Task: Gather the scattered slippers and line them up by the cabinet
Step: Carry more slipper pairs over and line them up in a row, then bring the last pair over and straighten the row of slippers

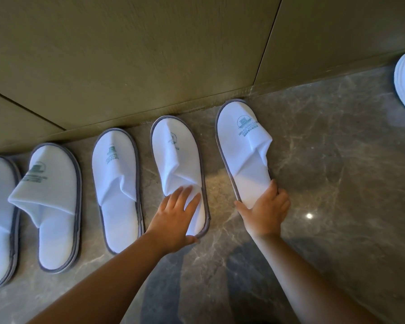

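Five white slippers lie toes toward the cabinet. Left hand presses, fingers spread, on the fourth slipper; right hand grips the fifth slipper at its heel. They look light, soft and floppy, so the stiffer sole edge seems the best hold.

A hotel room: logo-printed disposable slippers on polished marble floor beside wood-panelled cabinet.

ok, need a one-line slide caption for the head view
Left hand rests on one white slipper while right hand grips the next slipper's heel, along the cabinet base.
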Action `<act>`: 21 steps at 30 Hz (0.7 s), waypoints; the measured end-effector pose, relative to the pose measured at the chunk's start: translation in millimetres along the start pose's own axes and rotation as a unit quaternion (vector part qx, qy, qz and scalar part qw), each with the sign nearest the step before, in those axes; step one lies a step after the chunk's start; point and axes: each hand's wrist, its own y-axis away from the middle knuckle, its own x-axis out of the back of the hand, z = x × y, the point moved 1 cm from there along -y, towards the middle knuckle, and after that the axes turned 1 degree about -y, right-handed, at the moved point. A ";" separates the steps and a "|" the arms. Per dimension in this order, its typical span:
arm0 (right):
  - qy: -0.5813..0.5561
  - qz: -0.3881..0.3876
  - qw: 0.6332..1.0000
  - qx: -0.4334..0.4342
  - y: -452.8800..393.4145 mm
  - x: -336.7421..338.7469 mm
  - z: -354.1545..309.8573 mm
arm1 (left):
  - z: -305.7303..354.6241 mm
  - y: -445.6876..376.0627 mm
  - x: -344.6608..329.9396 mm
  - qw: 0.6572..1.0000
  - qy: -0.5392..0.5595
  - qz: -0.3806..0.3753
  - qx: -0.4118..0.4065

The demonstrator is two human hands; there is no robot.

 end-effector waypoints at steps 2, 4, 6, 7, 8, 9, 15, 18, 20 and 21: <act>0.009 -0.002 1.000 0.006 0.1 3.7 -2.1 | -0.1 1.6 2.1 1.000 0.012 0.001 0.000; 0.017 0.001 1.000 0.025 2.1 10.8 -6.1 | 0.3 5.3 7.7 1.000 0.024 0.002 0.004; 0.015 -0.002 0.999 0.051 7.9 23.3 -14.1 | 0.2 12.5 20.2 1.000 0.029 0.005 0.007; 0.012 -0.013 0.998 0.064 12.2 32.0 -19.5 | -0.7 18.1 29.5 0.999 0.031 0.006 0.008; 0.011 -0.028 0.996 0.084 17.8 42.5 -26.9 | -2.3 25.9 40.5 0.999 0.037 0.010 0.012; 0.010 -0.046 0.993 0.109 24.5 55.4 -35.8 | -4.7 36.2 53.3 0.999 0.048 0.017 0.018; -0.036 -0.129 0.966 0.222 104.9 158.7 -123.9 | -27.7 152.1 153.4 0.986 0.163 0.029 0.036; -0.055 -0.172 0.958 0.222 160.1 211.4 -187.1 | -40.6 230.4 213.7 0.977 0.201 0.023 0.065; -0.061 -0.202 0.953 0.218 201.1 249.7 -231.3 | -48.5 284.6 256.9 0.968 0.233 0.030 0.087; -0.066 -0.218 0.949 0.217 222.5 269.8 -253.7 | -52.7 312.9 279.8 0.963 0.249 0.038 0.100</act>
